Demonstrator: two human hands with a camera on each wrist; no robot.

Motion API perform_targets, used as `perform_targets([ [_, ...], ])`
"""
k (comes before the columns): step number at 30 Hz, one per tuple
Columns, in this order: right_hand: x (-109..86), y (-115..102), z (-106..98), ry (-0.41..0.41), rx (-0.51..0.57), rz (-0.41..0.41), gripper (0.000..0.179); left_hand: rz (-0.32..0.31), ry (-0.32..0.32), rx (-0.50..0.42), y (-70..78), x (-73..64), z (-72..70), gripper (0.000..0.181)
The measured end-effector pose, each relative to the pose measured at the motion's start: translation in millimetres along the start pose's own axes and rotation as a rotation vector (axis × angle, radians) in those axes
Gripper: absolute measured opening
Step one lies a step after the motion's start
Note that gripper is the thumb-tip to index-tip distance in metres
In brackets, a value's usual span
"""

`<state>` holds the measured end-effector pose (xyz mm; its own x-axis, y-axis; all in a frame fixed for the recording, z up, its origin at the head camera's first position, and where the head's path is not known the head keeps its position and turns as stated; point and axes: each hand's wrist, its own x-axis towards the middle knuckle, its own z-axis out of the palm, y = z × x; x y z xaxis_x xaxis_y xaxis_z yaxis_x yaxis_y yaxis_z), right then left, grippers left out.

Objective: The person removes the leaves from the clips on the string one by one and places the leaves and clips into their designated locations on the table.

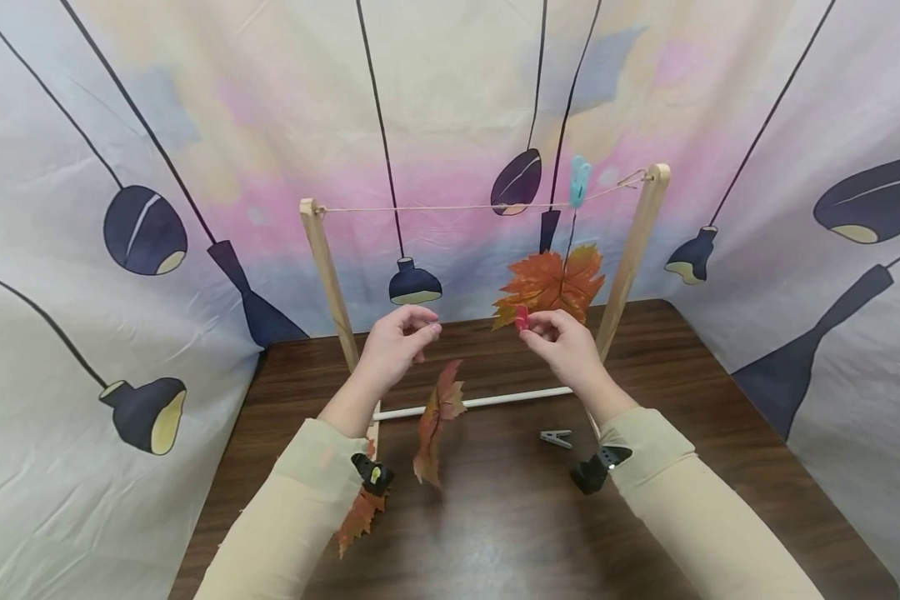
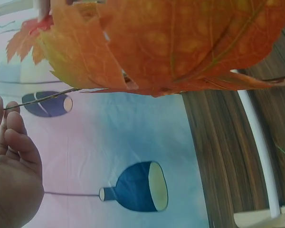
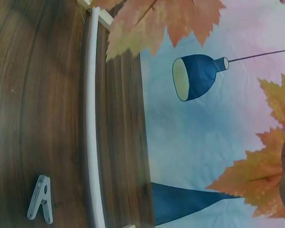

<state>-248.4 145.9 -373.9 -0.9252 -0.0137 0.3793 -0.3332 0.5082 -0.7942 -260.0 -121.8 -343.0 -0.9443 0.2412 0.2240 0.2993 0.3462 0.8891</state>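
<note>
My left hand (image 1: pixel 401 343) pinches the thin stem (image 2: pixel 47 98) of an orange-red maple leaf (image 1: pixel 438 412), which hangs edge-on below the fingers, over the table. To its right, my right hand (image 1: pixel 564 343) pinches a small red clothespin (image 1: pixel 522 319) between thumb and fingertips. Both hands are raised below a string (image 1: pixel 420 208). A light blue clothespin (image 1: pixel 580 182) clips the stem of another orange maple leaf (image 1: pixel 551 283) onto that string, and this leaf hangs behind my right hand.
Two wooden posts (image 1: pixel 328 283) hold the string, with a white rod (image 1: pixel 510 401) between them low down. On the dark wooden table (image 1: pixel 480 533) lies a grey-blue clothespin (image 1: pixel 557 438). Orange leaves (image 1: pixel 362 521) show partly from under my left forearm. A lamp-patterned cloth (image 1: pixel 450 100) hangs behind.
</note>
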Motion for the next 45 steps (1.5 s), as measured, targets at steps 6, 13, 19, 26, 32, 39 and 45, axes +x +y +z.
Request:
perform_targets([
  [6,-4.6,7,-9,-0.008,-0.005,0.052,0.028,0.003,0.039,-0.017,-8.6,-6.8,-14.9,0.020],
  [13,-8.9,14,-15,0.001,-0.012,0.079,0.030,-0.032,0.099,0.013,-15.7,-18.4,-39.6,0.023],
  [19,-13.5,22,-15,0.004,0.023,0.121,0.031,-0.062,0.144,-0.003,-22.2,-31.1,-60.5,0.027],
  [26,-18.2,32,-18,0.047,0.024,0.127,0.029,-0.062,0.202,0.013,-28.3,-38.3,-75.4,0.029],
  [32,-19.6,36,-18,0.050,0.018,0.129,0.030,-0.048,0.234,0.057,-26.2,-44.0,-88.5,0.032],
  [39,-22.3,44,-20,0.058,0.024,0.151,0.029,-0.025,0.297,0.104,-29.6,-56.2,-111.5,0.026],
  [45,-24.5,48,-22,0.074,0.041,0.180,0.030,-0.020,0.336,0.127,-28.9,-65.7,-127.2,0.022],
])
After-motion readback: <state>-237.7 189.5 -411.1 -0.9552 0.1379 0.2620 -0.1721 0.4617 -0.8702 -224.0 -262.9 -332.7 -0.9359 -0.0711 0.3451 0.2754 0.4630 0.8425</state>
